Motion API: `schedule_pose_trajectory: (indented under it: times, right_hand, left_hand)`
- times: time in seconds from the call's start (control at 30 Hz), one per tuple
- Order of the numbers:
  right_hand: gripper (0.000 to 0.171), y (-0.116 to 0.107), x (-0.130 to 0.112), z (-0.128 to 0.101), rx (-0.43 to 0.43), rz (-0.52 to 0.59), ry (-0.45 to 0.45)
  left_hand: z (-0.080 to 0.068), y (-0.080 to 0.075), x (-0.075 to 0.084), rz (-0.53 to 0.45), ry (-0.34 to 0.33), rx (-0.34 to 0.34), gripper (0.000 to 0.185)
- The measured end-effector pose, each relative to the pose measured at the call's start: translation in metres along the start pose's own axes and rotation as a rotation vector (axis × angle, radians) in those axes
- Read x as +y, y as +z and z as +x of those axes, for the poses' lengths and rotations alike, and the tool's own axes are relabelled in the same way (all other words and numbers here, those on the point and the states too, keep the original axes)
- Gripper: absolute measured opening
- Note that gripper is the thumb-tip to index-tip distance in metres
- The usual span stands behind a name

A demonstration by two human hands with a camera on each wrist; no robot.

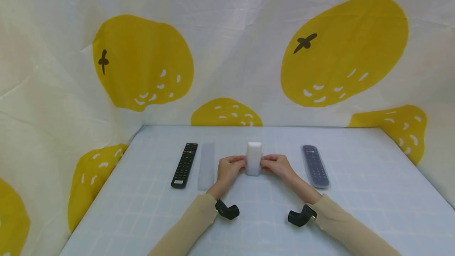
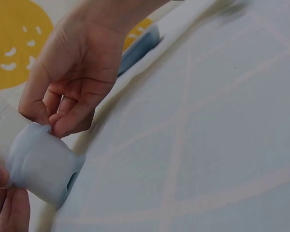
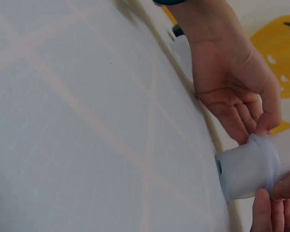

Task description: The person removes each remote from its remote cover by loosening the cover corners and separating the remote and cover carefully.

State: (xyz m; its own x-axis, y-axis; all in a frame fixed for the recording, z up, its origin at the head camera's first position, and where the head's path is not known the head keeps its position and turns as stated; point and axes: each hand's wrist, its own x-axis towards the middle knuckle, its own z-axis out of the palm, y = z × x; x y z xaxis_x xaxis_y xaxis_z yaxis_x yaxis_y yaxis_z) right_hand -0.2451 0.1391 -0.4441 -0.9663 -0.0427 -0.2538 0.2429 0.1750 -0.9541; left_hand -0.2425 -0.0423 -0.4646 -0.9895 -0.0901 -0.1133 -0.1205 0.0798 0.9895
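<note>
Both hands hold a white remote control (image 1: 254,151) near the middle of the table, its plain side toward the head camera. A translucent silicone cover (image 2: 43,164) wraps its near end, with a rolled, bunched edge and a small opening at the tip. On one side, the left hand (image 1: 227,169) pinches that edge between thumb and fingers. Opposite it, the right hand (image 1: 279,165) pinches the same edge. In the right wrist view, white casing extends beyond the cover's fold. The buttons are hidden.
Left of the hands lie a black remote control (image 1: 185,165) and a flat translucent cover (image 1: 206,166). To the right rests a dark remote control (image 1: 315,166) inside a translucent cover. A patterned curtain (image 1: 234,50) hangs behind the pale table (image 1: 249,224).
</note>
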Motion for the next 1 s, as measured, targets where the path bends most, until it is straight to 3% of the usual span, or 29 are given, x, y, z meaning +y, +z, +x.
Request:
schedule_pose_trajectory:
  times: [0.3, 0.47, 0.63, 0.77, 1.0]
  right_hand:
    - [0.027, 0.002, 0.010, 0.000, -0.012, -0.014, 0.029]
    - [0.029, -0.001, 0.011, -0.001, -0.009, -0.010, 0.023]
    - [0.029, -0.007, 0.009, -0.007, -0.111, 0.035, 0.060]
    - [0.037, -0.010, 0.005, -0.011, -0.189, 0.031, 0.040]
    - [0.042, -0.011, -0.001, -0.015, -0.228, -0.014, -0.016]
  left_hand:
    - [-0.009, -0.007, 0.000, 0.119, 0.065, -0.023, 0.022]
    - [-0.012, -0.005, 0.000, 0.116, 0.088, -0.037, 0.022]
    - [-0.016, -0.005, -0.002, 0.098, 0.096, -0.036, 0.021]
    - [-0.017, -0.006, -0.002, 0.080, 0.094, -0.015, 0.022]
    - [-0.017, -0.005, 0.002, 0.096, 0.138, 0.003, 0.024]
